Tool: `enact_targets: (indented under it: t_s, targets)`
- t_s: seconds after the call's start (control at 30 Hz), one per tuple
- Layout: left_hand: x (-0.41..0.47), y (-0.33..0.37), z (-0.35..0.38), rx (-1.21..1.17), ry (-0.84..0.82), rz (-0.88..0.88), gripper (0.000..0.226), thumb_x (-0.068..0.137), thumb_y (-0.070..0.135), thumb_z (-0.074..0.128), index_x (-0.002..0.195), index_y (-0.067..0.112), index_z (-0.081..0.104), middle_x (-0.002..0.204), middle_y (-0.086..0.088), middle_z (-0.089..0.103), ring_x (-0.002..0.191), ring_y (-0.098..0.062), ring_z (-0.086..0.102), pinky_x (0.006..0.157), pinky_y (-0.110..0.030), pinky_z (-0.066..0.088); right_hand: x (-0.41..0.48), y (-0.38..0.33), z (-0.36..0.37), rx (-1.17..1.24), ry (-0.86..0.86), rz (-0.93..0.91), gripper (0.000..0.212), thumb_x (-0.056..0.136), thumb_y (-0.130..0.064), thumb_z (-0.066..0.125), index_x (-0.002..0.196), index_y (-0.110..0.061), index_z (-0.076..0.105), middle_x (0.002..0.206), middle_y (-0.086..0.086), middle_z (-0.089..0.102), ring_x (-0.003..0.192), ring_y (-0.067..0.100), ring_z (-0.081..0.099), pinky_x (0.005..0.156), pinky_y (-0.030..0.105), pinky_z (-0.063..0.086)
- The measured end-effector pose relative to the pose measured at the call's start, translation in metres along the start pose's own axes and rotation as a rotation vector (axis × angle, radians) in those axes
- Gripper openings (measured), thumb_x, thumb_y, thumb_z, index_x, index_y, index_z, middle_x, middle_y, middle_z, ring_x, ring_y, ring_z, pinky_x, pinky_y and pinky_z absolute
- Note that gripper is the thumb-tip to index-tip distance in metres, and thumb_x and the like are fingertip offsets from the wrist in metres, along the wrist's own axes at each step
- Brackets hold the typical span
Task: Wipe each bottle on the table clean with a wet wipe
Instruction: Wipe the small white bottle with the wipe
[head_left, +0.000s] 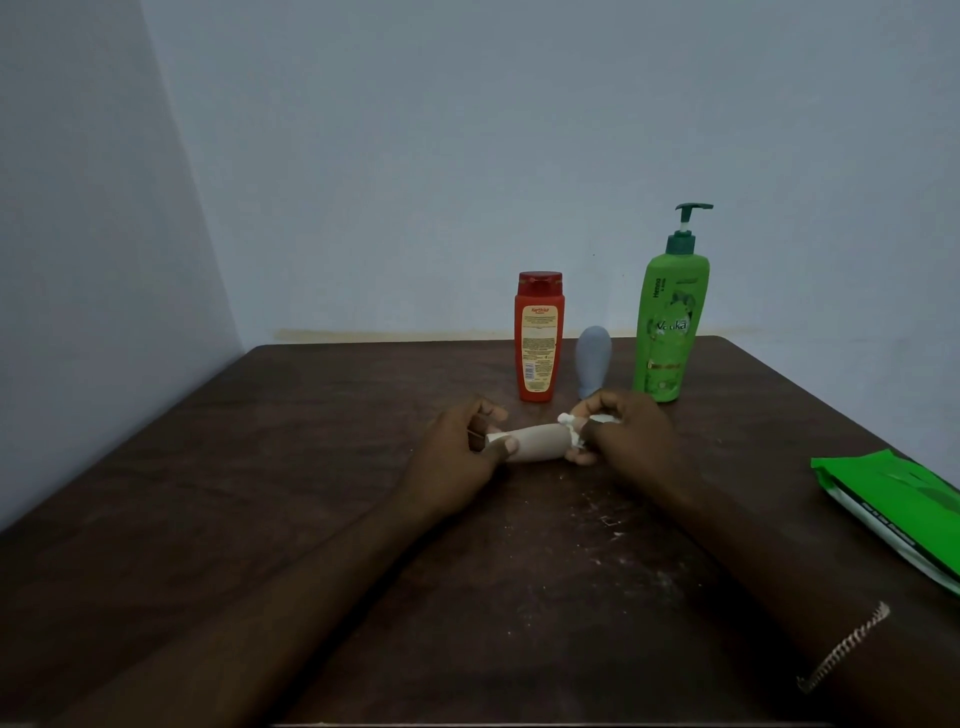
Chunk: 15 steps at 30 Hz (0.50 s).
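A: Which step is in hand?

B: The wiping of one bottle, I judge. A small beige plastic bottle (535, 441) lies sideways between the two hands, low over the dark brown wooden table (311, 467), in front of the standing bottles. The left hand (457, 447) has its fingers (506, 446) clenched around one end. The right hand (628, 436) grips a crumpled white wet wipe (569, 423) and presses it against the other end.

A: And what does the next move call for?

B: Probably drawing the wipe along the body while the left hand turns the bottle, so that every side gets rubbed. The grip is at the very end, so it needs to be firm, or the bottle could slip. Then it should be stood down and another one picked up.

A: How many bottles in all?

B: Four. Besides the one being held, three stand at the back: a red flip-cap bottle (538, 338), a small grey-blue rounded bottle (593, 361) and a tall green pump bottle (672, 322). I cannot tell which of them are already clean.

A: Anything else?

B: One wipe in use, and one green wipes packet (893, 499) at the right edge of the table, well apart from the bottles.
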<state>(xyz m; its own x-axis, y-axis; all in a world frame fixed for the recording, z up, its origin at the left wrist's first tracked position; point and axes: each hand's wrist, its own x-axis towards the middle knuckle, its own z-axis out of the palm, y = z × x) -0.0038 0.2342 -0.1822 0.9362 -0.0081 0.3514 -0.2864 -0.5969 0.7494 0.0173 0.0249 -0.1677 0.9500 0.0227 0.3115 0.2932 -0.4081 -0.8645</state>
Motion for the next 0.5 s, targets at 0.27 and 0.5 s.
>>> enact_targets:
  t_s: [0.27,0.5]
  targets:
    - [0.0053,0.0039,-0.0054,0.283,-0.202,-0.01,0.042,0.083,0.032,0.079,0.121,0.023,0.065,0.118,0.006,0.065,0.092,-0.002,0.055,0.075,-0.017,0.046,-0.0036,-0.0038,-0.0023,-0.022,-0.06,0.03,0.009,0.089,-0.004,0.063,0.082,-0.005,0.068,0.076,0.014,0.073,0.066,0.024,0.074,0.065,0.04,0.062]
    - [0.0079,-0.0017,-0.0032,0.307,-0.167,-0.072,0.042,0.079,0.043,0.081,0.111,0.022,0.064,0.103,0.007,0.065,0.087,-0.005,0.058,0.066,-0.02,0.045,-0.0024,0.0002,-0.0037,-0.043,-0.02,0.02,0.01,0.087,-0.007,0.066,0.079,-0.01,0.071,0.071,0.008,0.074,0.065,0.023,0.073,0.066,0.043,0.062]
